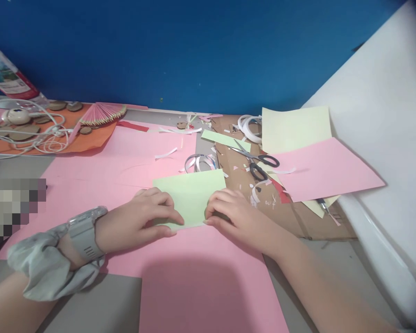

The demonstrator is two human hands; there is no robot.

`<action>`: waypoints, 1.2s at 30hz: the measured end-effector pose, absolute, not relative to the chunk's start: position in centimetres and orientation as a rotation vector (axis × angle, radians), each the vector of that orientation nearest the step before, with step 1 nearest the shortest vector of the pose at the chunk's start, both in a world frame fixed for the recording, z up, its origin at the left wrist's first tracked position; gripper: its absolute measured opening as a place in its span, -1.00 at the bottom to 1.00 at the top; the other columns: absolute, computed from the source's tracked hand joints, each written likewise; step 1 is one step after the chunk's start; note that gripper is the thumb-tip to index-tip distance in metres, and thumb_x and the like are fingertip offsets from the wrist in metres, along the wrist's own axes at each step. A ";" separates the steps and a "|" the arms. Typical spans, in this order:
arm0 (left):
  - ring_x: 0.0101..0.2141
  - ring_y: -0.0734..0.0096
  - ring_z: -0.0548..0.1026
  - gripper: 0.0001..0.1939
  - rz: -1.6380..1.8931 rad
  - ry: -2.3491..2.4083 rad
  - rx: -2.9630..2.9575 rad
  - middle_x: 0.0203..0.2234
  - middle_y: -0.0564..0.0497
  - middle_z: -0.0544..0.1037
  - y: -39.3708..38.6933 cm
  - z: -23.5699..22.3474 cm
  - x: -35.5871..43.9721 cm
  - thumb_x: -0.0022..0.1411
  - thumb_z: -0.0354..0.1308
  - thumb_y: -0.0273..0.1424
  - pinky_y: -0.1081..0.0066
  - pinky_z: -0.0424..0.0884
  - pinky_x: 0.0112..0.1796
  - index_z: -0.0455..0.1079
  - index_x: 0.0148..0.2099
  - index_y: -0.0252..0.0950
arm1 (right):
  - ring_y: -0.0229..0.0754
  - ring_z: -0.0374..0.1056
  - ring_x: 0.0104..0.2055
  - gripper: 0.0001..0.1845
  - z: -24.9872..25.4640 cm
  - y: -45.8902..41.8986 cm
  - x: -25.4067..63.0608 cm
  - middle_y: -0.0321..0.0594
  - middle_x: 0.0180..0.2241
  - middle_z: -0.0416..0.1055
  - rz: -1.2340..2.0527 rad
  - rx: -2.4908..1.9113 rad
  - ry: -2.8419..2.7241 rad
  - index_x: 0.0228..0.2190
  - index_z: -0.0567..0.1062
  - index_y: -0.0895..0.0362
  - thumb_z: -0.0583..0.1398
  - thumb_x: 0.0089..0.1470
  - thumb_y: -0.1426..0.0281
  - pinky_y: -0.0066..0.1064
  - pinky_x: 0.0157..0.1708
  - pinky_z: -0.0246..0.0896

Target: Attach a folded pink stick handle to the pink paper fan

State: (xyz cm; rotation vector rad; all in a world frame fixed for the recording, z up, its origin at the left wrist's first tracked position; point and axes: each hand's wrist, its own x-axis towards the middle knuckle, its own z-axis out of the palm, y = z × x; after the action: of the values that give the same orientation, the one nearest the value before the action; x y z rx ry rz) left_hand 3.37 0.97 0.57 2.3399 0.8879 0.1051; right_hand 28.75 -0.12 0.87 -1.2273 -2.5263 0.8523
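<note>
A light green sheet of paper (pixel 190 192) lies over pink paper in front of me. My left hand (pixel 156 210) is closed at its near left corner, thumb at the lower edge and index finger on top. At the near right part of the same edge, my right hand (pixel 229 212) pinches the paper with curled fingers. The near edge looks slightly turned up between the two hands. Just beyond the sheet sits a roll of tape (pixel 200 163). Scissors (pixel 254 159) with black handles lie to the right, blades pointing away to the left.
Pink sheets (pixel 208 286) cover much of the grey table. On the right, loose pink paper (pixel 329 171) and pale yellow paper (pixel 296 127) rest over cardboard (pixel 284 222). A folded pink fan (pixel 102 114), white cables (pixel 52 134) and a bottle (pixel 12 74) are at the left, before a blue wall.
</note>
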 end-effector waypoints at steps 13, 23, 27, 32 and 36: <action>-0.34 0.34 0.29 -0.78 0.183 1.084 2.451 -0.44 0.05 0.41 -0.5 0.0 5.2 0.29 -0.07 -0.28 0.27 0.11 -0.22 0.31 -0.35 -0.23 | -0.25 0.22 -0.26 -0.79 1.3 -1.0 27.7 -0.32 -0.38 0.33 0.842 -1.220 -2.551 -0.44 0.34 0.09 0.02 0.22 0.38 -0.31 -0.14 0.01; -0.35 0.34 0.26 -0.77 0.130 1.075 2.387 -0.44 0.04 0.35 -0.3 -0.1 5.5 0.30 -0.11 -0.32 0.28 0.16 -0.25 0.27 -0.36 -0.26 | -0.26 0.19 -0.28 -0.76 1.2 -1.2 27.6 -0.34 -0.36 0.29 0.919 -1.319 -2.448 -0.49 0.30 0.08 0.00 0.22 0.38 -0.33 -0.16 0.05; -0.36 0.35 0.24 -0.76 0.121 1.077 2.400 -0.45 0.05 0.33 -0.3 0.0 5.6 0.30 -0.12 -0.33 0.26 0.14 -0.26 0.26 -0.38 -0.27 | -0.27 0.17 -0.27 -0.78 1.2 -1.2 27.5 -0.36 -0.37 0.26 0.903 -1.327 -2.449 -0.49 0.30 0.08 0.02 0.21 0.39 -0.35 -0.18 0.04; -0.37 0.35 0.22 -0.75 0.106 1.083 2.416 -0.46 0.05 0.30 -0.3 0.0 5.7 0.29 -0.12 -0.34 0.27 0.13 -0.27 0.25 -0.41 -0.28 | -0.26 0.15 -0.26 -0.77 1.4 -1.1 27.3 -0.36 -0.38 0.24 0.881 -1.338 -2.486 -0.49 0.31 0.09 0.03 0.21 0.38 -0.37 -0.19 0.02; -0.37 0.37 0.23 -0.78 0.111 1.103 2.407 -0.48 0.07 0.30 -0.3 -0.1 5.6 0.28 -0.09 -0.35 0.28 0.14 -0.26 0.25 -0.41 -0.28 | -0.26 0.15 -0.26 -0.77 1.5 -1.2 27.3 -0.35 -0.37 0.25 0.889 -1.344 -2.489 -0.48 0.32 0.09 0.02 0.22 0.38 -0.37 -0.19 0.01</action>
State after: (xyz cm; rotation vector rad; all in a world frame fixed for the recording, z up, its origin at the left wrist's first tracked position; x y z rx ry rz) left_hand 5.65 -0.32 -0.08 2.4071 1.1033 0.1106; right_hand 27.28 -1.17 1.45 -1.3441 -2.4886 0.8894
